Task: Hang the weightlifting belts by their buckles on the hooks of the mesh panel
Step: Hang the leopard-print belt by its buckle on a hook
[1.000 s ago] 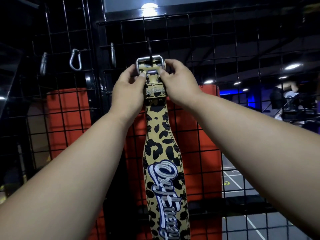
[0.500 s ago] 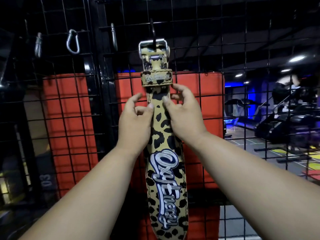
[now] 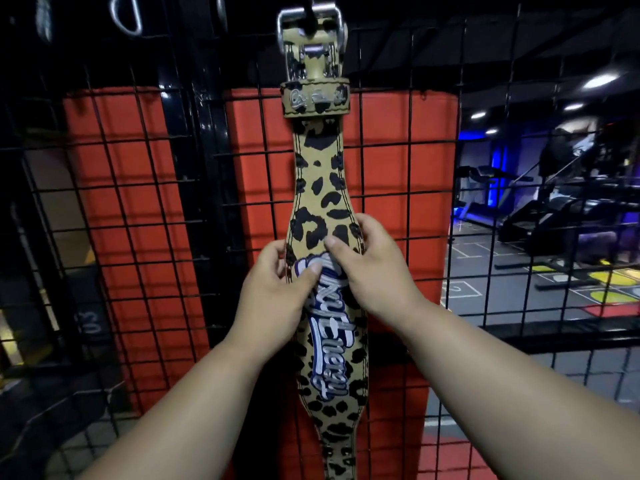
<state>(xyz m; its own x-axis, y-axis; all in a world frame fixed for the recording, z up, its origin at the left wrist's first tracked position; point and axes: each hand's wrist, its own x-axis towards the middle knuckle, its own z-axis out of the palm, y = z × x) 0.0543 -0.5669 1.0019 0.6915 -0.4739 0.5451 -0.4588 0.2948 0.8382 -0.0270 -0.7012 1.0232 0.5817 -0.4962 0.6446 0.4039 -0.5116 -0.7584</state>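
The black wire mesh panel (image 3: 145, 209) filled the view from edge to edge, standing upright in front of the person. Behind it, from nine o'clock across to the centre, stood two red pads (image 3: 114, 209) side by side, and behind the mesh at three o'clock lay a dim gym floor (image 3: 519, 282) with painted markings and dark machines.

Down the middle of the panel hung the leopard-print weightlifting belt (image 3: 320, 188), running from twelve o'clock to six o'clock, flat against the mesh, its broad part lettered in white and blue script. Its silver buckle (image 3: 311, 27) sat at twelve o'clock, caught over a dark hook (image 3: 309, 5) of the panel, with a leather loop (image 3: 315, 100) just below it.

Both forearms reached up from the lower corners to the centre of the belt. The left hand (image 3: 273, 303) gripped the belt's left edge at about seven o'clock from centre, thumb laid across the front on the script and the other fingers curled round the edge. The right hand (image 3: 372, 268) gripped the right edge just beside it, thumb across the front face and fingers wrapped behind the edge. The two thumbs lay near each other, not touching.

At eleven o'clock, a silver carabiner (image 3: 126, 15) hung on the mesh, well apart from the belt.
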